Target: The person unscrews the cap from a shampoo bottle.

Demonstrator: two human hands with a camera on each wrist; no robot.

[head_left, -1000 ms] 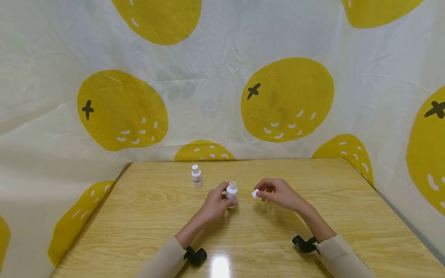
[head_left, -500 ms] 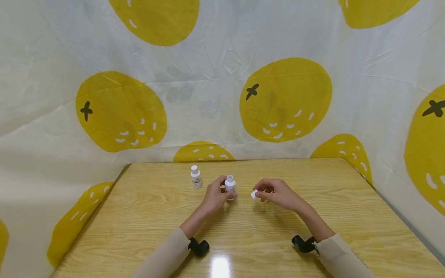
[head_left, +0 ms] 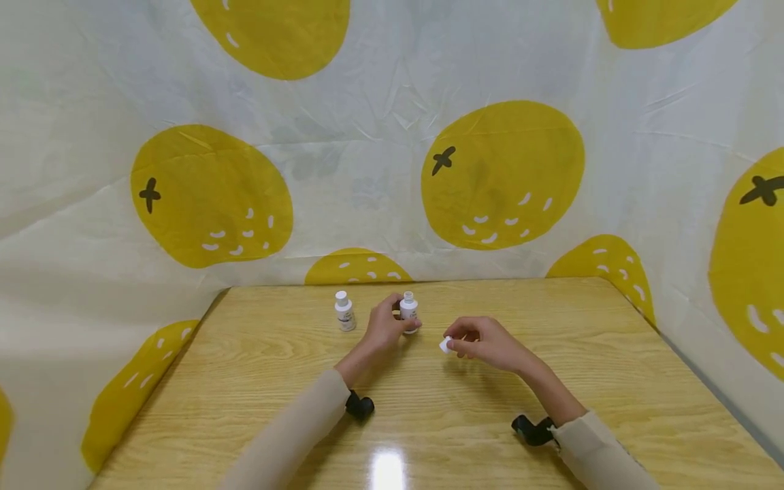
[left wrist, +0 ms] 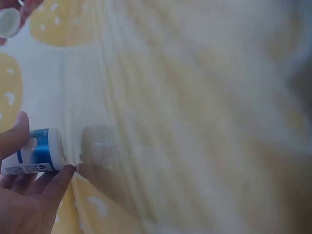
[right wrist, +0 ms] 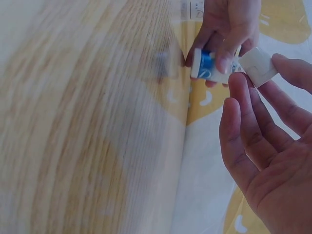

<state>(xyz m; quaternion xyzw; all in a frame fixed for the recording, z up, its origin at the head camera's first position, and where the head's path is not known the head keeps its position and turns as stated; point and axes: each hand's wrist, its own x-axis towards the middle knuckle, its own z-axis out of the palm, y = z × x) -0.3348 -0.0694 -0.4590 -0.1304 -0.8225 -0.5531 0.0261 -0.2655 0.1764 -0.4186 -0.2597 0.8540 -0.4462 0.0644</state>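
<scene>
My left hand [head_left: 384,325] grips a small white bottle [head_left: 408,309] whose open, threaded neck points up. In the left wrist view the bottle [left wrist: 41,150] shows a blue band on its label, with thumb and fingers around its sides and its base close over the table. To the right and nearer, my right hand [head_left: 486,342] pinches a white cap [head_left: 446,344] between thumb and fingertips. The right wrist view shows that cap [right wrist: 258,67] overlapping the bottle's neck end, the other fingers spread loosely below it. Left of my left hand a second white bottle [head_left: 346,313] stands upright, capped.
The wooden table [head_left: 245,395] reaches back to a hanging cloth [head_left: 361,184] printed with yellow fruit, which also encloses both sides. A black wrist camera [head_left: 359,406] sits on the left wrist, and another camera [head_left: 531,431] on the right.
My left hand has carried the open bottle away from me toward the back of the table, level with the capped bottle. The right hand with the cap has barely moved.
</scene>
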